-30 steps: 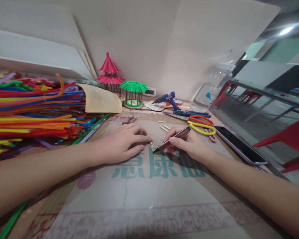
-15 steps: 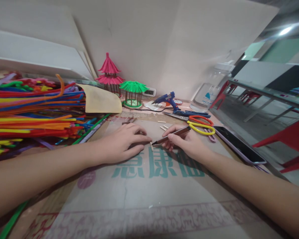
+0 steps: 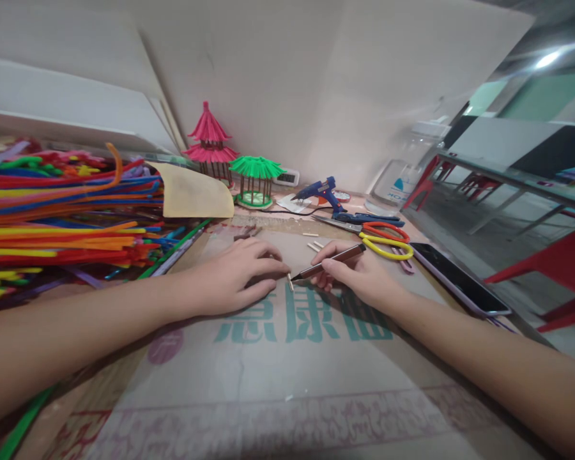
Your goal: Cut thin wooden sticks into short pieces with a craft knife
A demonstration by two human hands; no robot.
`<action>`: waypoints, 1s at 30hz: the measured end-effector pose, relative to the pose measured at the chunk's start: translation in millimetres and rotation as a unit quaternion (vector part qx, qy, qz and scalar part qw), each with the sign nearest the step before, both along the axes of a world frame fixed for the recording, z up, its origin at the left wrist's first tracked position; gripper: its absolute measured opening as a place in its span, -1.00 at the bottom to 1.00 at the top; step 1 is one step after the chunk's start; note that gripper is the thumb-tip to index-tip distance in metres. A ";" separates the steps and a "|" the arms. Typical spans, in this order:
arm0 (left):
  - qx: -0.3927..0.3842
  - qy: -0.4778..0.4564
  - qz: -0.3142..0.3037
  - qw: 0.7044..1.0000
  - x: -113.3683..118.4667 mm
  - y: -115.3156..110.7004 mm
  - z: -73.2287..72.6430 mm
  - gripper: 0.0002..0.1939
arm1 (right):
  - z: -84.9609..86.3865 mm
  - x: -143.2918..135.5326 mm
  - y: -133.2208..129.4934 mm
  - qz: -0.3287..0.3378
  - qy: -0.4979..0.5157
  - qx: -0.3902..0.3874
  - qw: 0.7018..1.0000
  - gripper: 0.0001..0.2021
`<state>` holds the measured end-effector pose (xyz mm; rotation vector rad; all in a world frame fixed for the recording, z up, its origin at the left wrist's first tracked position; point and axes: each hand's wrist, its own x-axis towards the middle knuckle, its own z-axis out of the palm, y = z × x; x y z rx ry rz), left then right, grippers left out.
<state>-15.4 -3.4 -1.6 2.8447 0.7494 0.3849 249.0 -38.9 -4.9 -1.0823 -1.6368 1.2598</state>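
My right hand (image 3: 352, 271) pinches a brown marker (image 3: 342, 259), its fine tip pointing left and down at a thin pale stick (image 3: 290, 282). The tip meets the stick or lies very close to it. My left hand (image 3: 244, 271) lies palm down on the printed, film-like work surface (image 3: 259, 377), fingers stretched out and thumb apart. Its index fingertip rests at the upper end of the stick. Several more short pale sticks (image 3: 310, 234) lie just beyond the marker. Some brown sticks (image 3: 246, 234) are partly hidden behind my left hand.
Scissors (image 3: 383, 239) and a blue glue gun (image 3: 323, 191) lie behind my right hand. A phone (image 3: 460, 278) is at right, a clear bottle (image 3: 395, 179) behind. Pink (image 3: 208, 137) and green (image 3: 256, 169) model pavilions stand at the back. Colourful pipe cleaners (image 3: 62, 204) fill the left.
The marker tip has shifted very slightly along the stick. Both hands otherwise keep their places.
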 end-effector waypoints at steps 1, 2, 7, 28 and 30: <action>0.000 0.000 -0.001 1.000 0.0 -0.1 0.1 -0.66 | 0.0 0.3 -0.2 0.003 -0.002 0.000 1.000 -0.77; -0.001 0.000 -0.001 1.000 0.1 -0.2 0.3 -0.66 | 0.1 0.6 -0.3 0.006 -0.005 0.000 1.000 -0.77; 0.001 -0.005 -0.003 1.000 0.7 -0.7 0.6 -0.65 | 0.8 2.0 -0.6 0.025 -0.026 -0.002 0.999 -0.77; 0.002 -0.010 -0.004 1.000 0.3 0.7 -1.0 -0.66 | 0.2 0.5 -0.8 0.021 -0.024 -0.006 0.999 -0.73; 0.002 -0.011 -0.006 1.000 0.4 1.0 -1.2 -0.66 | -0.2 1.3 -0.6 0.029 -0.024 -0.005 0.999 -0.72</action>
